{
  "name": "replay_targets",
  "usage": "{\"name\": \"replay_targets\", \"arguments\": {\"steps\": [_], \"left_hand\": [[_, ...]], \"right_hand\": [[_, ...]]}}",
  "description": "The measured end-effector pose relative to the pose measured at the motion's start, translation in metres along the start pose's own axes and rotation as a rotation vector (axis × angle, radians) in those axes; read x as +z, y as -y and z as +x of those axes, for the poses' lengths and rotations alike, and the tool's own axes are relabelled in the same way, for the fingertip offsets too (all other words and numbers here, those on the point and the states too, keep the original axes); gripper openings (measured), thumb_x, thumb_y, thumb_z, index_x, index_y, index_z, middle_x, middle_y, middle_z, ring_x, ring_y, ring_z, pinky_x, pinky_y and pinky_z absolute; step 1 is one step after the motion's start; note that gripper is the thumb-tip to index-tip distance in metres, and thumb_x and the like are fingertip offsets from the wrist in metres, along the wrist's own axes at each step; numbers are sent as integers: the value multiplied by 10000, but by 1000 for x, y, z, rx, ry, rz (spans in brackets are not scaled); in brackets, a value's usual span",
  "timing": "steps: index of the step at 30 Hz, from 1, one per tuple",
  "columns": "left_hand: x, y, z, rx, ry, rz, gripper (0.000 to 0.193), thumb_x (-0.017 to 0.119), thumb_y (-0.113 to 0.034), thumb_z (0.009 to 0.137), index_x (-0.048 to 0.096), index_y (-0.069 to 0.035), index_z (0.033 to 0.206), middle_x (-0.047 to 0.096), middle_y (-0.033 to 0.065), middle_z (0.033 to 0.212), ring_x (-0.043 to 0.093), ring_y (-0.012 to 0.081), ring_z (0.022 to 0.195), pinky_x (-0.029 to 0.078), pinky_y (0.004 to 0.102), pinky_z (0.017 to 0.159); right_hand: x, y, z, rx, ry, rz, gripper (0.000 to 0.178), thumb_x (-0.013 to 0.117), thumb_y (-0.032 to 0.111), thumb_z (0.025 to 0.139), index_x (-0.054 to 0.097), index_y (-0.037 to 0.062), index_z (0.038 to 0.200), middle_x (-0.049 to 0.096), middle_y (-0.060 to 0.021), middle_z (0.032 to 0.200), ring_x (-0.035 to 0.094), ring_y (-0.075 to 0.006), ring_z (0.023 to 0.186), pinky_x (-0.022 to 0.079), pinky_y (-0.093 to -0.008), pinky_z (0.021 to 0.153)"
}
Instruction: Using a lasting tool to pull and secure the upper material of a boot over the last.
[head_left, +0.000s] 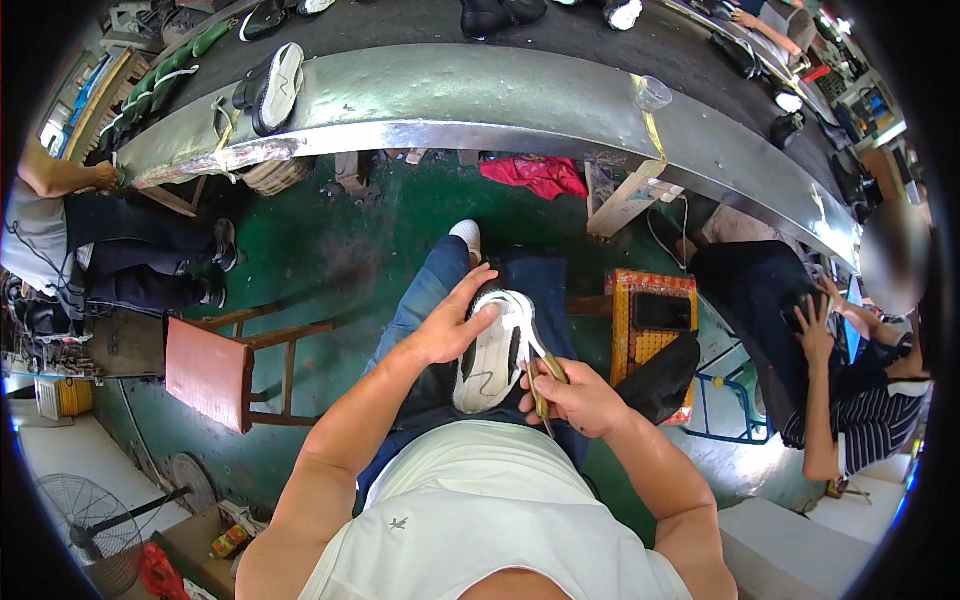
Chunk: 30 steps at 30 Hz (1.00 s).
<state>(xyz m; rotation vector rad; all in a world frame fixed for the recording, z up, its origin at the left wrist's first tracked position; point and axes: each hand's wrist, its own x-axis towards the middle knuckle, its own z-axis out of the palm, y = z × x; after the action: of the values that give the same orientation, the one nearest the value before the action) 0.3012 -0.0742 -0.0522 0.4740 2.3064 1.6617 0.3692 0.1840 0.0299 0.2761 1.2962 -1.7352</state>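
Over my lap a shoe upper (486, 368) lies with its pale underside facing up, its dark edge showing around it. A curved line is drawn on the underside near the end closest to me. My left hand (452, 325) grips the shoe's far left side, thumb on the underside and fingers along the edge. My right hand (585, 398) is closed around the brass-coloured handles of metal pincers (529, 330). The rounded head of the pincers rests at the far end of the shoe, close to my left thumb. What lies between the jaws is too small to make out.
A metal-edged bench (440, 95) with a dark belt runs across the far side, and a shoe (280, 88) stands on its rim. Left is a pink-topped stool (208, 375); right, a patterned stool (652, 345) carries a phone. People sit or stand on both sides. A fan (90, 520) stands lower left.
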Motion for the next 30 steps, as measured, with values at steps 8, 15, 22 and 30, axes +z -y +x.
{"name": "replay_targets", "arguments": {"steps": [8, 15, 22, 30], "left_hand": [[4, 49, 18, -168, 38, -313, 492, 534, -145, 1043, 413, -91, 1517, 547, 98, 1381, 517, 199, 1277, 410, 344, 1098], [-8, 45, 34, -279, 306, -526, 679, 580, -63, 945, 341, -88, 1581, 535, 99, 1416, 508, 195, 1302, 368, 319, 1125], [28, 22, 55, -528, -36, -343, 551, 692, -269, 973, 529, -65, 1458, 650, 92, 1232, 606, 176, 1133, 480, 316, 985], [15, 29, 53, -494, 97, -265, 555, 723, -255, 957, 543, -56, 1442, 668, 64, 1123, 618, 144, 1008, 510, 301, 905]], "right_hand": [[-25, -57, 78, -463, -455, -833, 192, 612, 152, 978, 594, -30, 1039, 679, -165, 798, 682, -330, 717, 531, -420, 692], [-24, -57, 55, -382, -471, -929, 205, 608, 109, 961, 580, -36, 1103, 674, -258, 963, 668, -447, 899, 523, -494, 803], [-32, -39, 45, -171, -393, -865, 218, 620, 130, 959, 593, -29, 1107, 681, -246, 972, 688, -359, 842, 547, -432, 775], [-15, -1, 34, -400, -469, -397, 311, 527, 294, 1052, 592, -9, 1082, 632, -78, 787, 634, -162, 698, 523, -333, 624]]}}
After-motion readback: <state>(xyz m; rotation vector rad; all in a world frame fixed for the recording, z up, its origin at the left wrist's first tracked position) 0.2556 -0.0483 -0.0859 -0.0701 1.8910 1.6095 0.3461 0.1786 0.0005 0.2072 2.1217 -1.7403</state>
